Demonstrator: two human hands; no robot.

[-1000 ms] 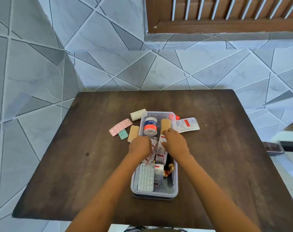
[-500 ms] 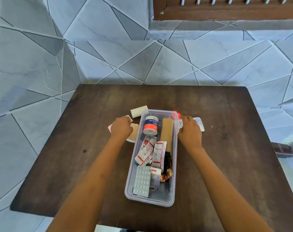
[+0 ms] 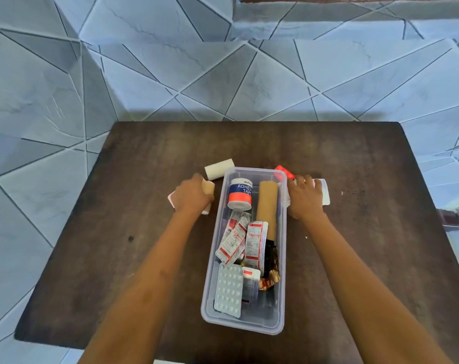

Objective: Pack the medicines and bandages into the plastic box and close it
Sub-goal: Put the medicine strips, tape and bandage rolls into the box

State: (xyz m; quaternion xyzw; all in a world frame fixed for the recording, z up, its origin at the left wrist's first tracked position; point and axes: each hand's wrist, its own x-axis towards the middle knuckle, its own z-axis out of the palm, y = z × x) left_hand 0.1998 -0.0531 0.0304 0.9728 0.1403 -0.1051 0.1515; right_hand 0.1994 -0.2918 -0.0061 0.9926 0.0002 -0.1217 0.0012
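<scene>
The left hand (image 3: 194, 195) is laid palm-down over a tan flat bandage strip (image 3: 208, 187) and a pink blister strip (image 3: 171, 199) on the dark brown wooden table (image 3: 354, 258), just left of the clear rectangular plastic box (image 3: 282, 258); the fingers are curled about the tan strip, though whether it is properly gripped cannot be told. The right hand (image 3: 304, 195) is spread flat on a white printed tablet strip (image 3: 325, 195) just right of the box, and no lift is shown. A small red blister pack (image 3: 283, 172) lies at the box's far right corner, and a white rolled bandage (image 3: 219, 168) lies beside the far left corner. Both forearms are stretched forward, one on each side of the box, wrists low. Inside the box are seen a blue, white and red roll of adhesive tape (image 3: 240, 193), a tan rolled bandage (image 3: 267, 206), red-and-white tablet strips (image 3: 245, 241) and a silver blister sheet (image 3: 228, 290). The step in hand is judged to be the gathering of the loose items. It is best done by pinching each flat strip at an edge, since thin foil lies close against wood, and by laying the strips flat along the box so that a lid, not in view, can be seated.
</scene>
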